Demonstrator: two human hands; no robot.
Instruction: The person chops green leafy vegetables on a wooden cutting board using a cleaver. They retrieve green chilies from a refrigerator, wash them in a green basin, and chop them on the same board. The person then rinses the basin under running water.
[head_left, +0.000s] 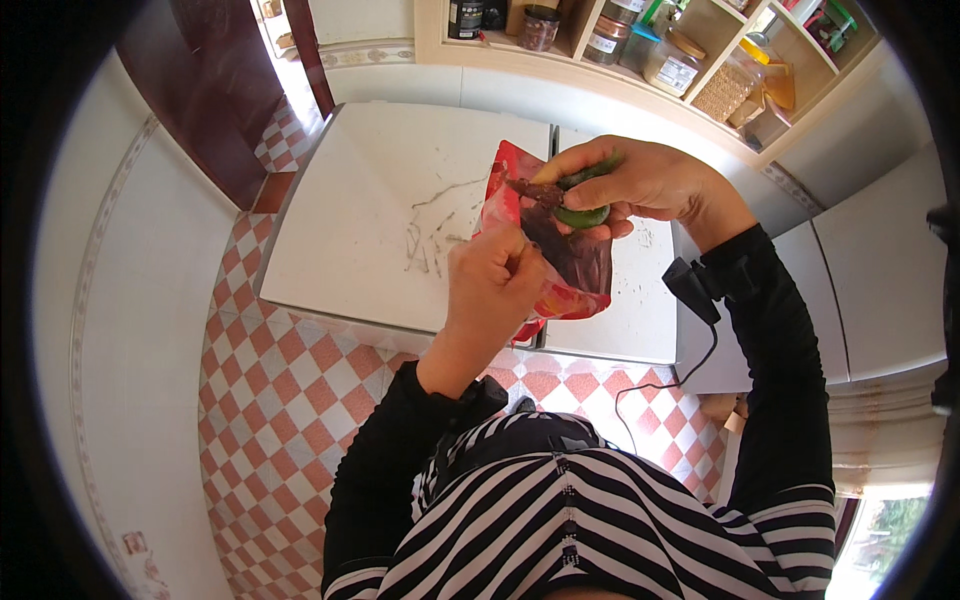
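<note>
My left hand (498, 281) grips the near edge of a red plastic bag (504, 206) whose mouth is spread open, showing its dark, shiny inside. Over the bag's opening, my right hand (619, 191) holds green peppers (583, 217) and a dark reddish-brown dried piece (541, 193) between thumb and fingers. What kind of food the brown piece is, I cannot tell. The bag is above a white, flat-topped appliance (360, 225), whose top bears dark smudges and scratches. How much lies in the bag is hidden.
Wooden wall shelves (570, 64) behind hold jars, including a jar of tan grains or beans (724, 90). A black cable (701, 367) hangs from a device on my right forearm. White cabinets stand at right, a dark door at left, and checkered floor tiles lie below.
</note>
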